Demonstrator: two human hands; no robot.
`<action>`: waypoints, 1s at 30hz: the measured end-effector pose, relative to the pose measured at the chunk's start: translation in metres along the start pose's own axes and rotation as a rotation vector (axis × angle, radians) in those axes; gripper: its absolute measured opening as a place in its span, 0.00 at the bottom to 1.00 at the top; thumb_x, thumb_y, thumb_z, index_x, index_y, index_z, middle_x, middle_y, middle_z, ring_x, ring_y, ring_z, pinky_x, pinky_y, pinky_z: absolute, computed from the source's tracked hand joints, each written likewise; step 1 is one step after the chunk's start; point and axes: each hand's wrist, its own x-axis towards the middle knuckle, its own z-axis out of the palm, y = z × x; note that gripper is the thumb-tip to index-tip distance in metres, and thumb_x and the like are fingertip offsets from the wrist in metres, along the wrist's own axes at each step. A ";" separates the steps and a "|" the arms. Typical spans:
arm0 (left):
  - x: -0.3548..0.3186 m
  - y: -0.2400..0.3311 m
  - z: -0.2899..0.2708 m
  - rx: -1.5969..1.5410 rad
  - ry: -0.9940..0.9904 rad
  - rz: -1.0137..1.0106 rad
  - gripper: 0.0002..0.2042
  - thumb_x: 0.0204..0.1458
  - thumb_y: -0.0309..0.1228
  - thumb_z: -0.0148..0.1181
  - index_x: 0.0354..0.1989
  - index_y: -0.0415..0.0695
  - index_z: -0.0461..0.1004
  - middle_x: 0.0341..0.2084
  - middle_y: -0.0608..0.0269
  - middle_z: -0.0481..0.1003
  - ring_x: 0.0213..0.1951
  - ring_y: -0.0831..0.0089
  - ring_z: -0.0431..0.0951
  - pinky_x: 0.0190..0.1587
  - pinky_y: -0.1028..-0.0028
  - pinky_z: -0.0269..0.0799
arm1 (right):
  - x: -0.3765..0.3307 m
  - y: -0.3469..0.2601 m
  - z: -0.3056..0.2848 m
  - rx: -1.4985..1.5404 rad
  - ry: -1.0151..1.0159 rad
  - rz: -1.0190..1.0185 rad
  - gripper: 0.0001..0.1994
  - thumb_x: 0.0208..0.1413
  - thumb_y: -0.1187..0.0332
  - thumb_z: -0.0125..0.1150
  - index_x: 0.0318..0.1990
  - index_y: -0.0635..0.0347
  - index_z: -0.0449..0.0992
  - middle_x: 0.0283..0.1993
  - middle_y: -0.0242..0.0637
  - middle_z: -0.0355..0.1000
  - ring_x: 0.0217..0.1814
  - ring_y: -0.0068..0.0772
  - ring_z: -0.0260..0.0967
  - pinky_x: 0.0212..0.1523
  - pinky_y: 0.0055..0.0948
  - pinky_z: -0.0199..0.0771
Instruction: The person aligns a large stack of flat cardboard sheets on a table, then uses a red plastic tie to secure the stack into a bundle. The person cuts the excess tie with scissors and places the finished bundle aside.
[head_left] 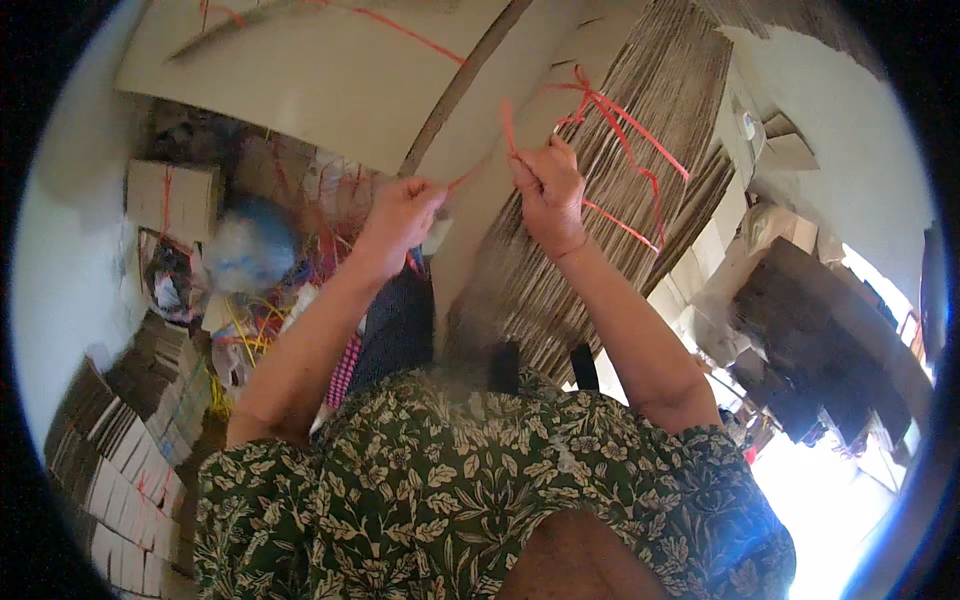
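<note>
Both of my hands are raised in front of a tall stack of cardboard sheets (650,110). My left hand (405,220) is closed in a fist, a little blurred, with a short piece of red plastic string (460,183) coming out of it toward the right. My right hand (552,195) pinches red string too, and an end stands up above its fingers. Beside it, red string with a knot or bow (585,88) lies over the edges of the stack. Whether both hands hold one same length cannot be told.
A large flat cardboard sheet (290,90) fills the upper left. Tangled red and yellow strings and a blue-white plastic bundle (250,245) lie at left. Tied cardboard piles (120,490) stand at lower left, and dark cardboard (820,330) at right, near a bright opening.
</note>
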 end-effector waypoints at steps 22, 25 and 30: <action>0.074 0.078 0.016 0.173 -0.195 0.338 0.12 0.52 0.37 0.58 0.33 0.39 0.75 0.11 0.76 0.58 0.13 0.85 0.53 0.16 0.78 0.45 | 0.024 0.028 0.001 -0.125 0.044 -0.088 0.05 0.50 0.74 0.63 0.35 0.58 0.79 0.26 0.36 0.73 0.29 0.38 0.71 0.51 0.43 0.64; 0.073 0.075 0.003 0.199 -0.174 0.296 0.12 0.53 0.37 0.58 0.35 0.40 0.76 0.11 0.77 0.57 0.12 0.85 0.53 0.14 0.78 0.44 | 0.023 0.028 -0.001 -0.153 0.037 -0.123 0.04 0.49 0.75 0.62 0.33 0.58 0.78 0.25 0.37 0.72 0.29 0.40 0.70 0.51 0.44 0.65; 0.048 0.060 -0.035 0.115 -0.067 0.172 0.11 0.54 0.37 0.58 0.37 0.41 0.77 0.11 0.79 0.57 0.12 0.87 0.53 0.14 0.80 0.42 | 0.021 0.030 0.001 -0.130 0.036 -0.122 0.05 0.51 0.77 0.60 0.36 0.61 0.78 0.20 0.34 0.67 0.23 0.35 0.64 0.53 0.41 0.64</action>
